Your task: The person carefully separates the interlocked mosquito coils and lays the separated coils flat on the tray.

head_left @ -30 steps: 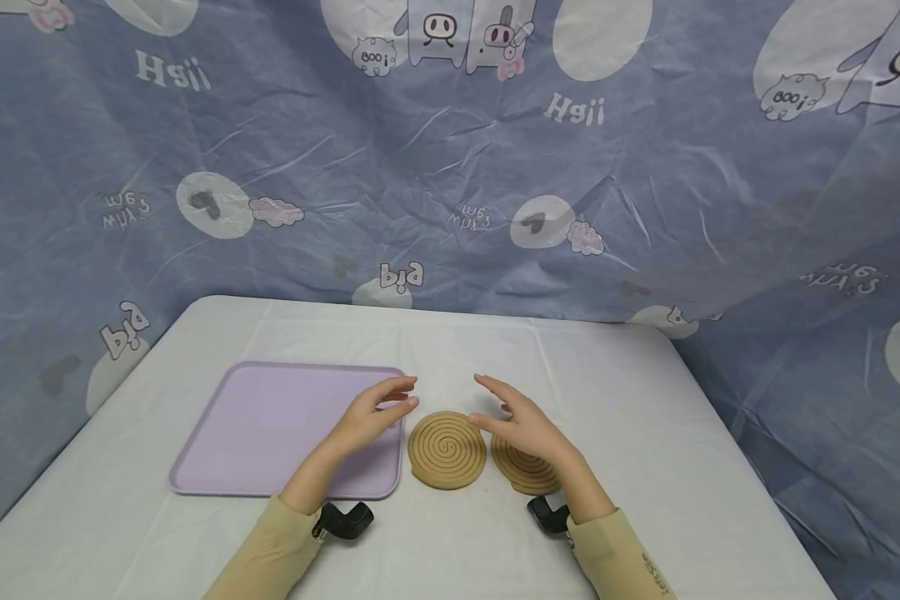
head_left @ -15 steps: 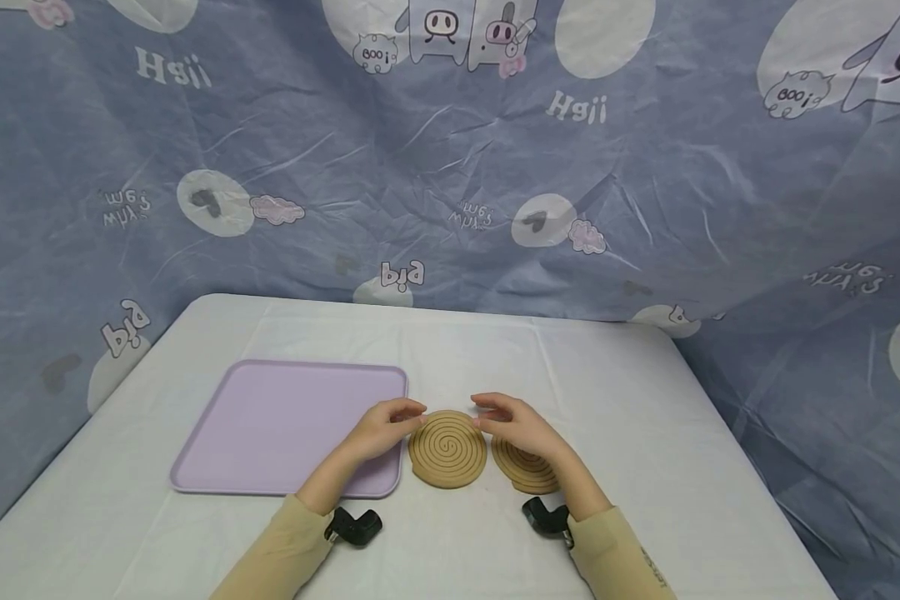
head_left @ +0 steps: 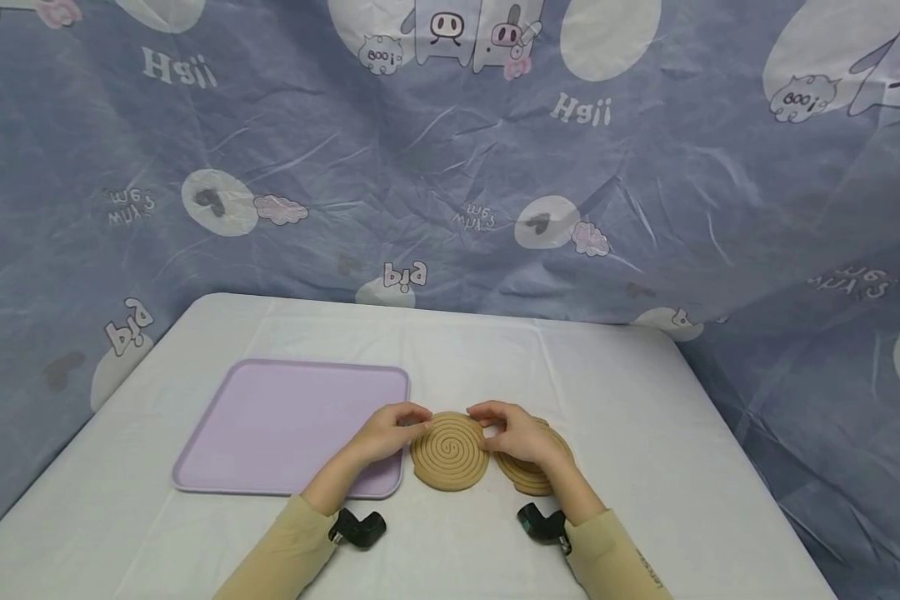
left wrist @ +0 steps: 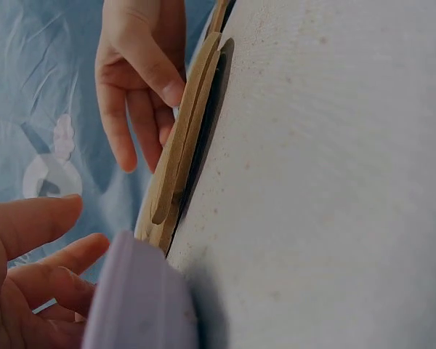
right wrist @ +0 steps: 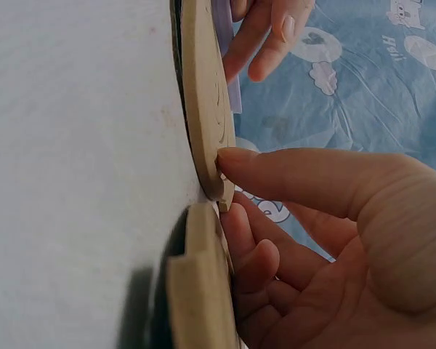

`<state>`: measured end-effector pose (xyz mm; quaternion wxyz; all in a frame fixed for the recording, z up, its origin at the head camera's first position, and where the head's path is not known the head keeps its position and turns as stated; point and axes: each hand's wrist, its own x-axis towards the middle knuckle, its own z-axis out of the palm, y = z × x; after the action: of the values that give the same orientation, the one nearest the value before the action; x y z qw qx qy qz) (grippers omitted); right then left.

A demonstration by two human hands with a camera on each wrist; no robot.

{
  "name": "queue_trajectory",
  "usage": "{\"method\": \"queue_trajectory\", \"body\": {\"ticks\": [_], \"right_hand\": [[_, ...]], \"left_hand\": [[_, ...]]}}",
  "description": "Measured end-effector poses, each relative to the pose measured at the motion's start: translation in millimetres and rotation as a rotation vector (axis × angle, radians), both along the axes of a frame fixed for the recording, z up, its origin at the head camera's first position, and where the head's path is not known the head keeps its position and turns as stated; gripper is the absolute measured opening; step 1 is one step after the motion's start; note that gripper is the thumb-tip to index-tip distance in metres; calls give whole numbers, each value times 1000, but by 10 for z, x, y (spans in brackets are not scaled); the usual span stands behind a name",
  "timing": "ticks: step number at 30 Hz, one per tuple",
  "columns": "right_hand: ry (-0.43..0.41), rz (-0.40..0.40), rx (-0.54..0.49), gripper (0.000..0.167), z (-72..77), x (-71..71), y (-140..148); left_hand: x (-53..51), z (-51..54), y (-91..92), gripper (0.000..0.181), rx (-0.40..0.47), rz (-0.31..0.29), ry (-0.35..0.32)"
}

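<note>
Two flat tan discs with spiral grooves lie side by side on the white-covered table. The left disc [head_left: 450, 454] sits between the hands. My left hand [head_left: 390, 433] reaches over the tray's right edge to its upper left rim; in the left wrist view its fingers are relaxed and spread. My right hand [head_left: 521, 433] is at the left disc's right rim and partly covers the right disc [head_left: 525, 475]. In the right wrist view, the thumb [right wrist: 276, 174] touches the disc's rim, while the other fingers bend loosely below and do not clearly grip it.
A pale purple rectangular tray [head_left: 285, 425] lies left of the discs, its right side under the left forearm. Black wrist cameras stick out from both sleeves. A blue patterned cloth [head_left: 420, 167] hangs behind the table.
Both hands have come down and closer together, to the rim of the left disc. The right thumb has shifted down along that rim. The discs and tray stay in place.
</note>
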<state>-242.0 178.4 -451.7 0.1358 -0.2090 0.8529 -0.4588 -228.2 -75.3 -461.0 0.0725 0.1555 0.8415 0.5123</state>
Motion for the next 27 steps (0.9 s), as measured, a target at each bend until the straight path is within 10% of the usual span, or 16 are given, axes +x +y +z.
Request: {"method": "queue_trajectory", "body": {"ticks": [17,27], "right_hand": [[-54,-3,-50,47,8,-7,27],[-239,74,-262,46,198,58,95]], "left_hand": [[20,-34,48,27,200,63,-2],[56,75,-40,23,346,-88,-31]]}}
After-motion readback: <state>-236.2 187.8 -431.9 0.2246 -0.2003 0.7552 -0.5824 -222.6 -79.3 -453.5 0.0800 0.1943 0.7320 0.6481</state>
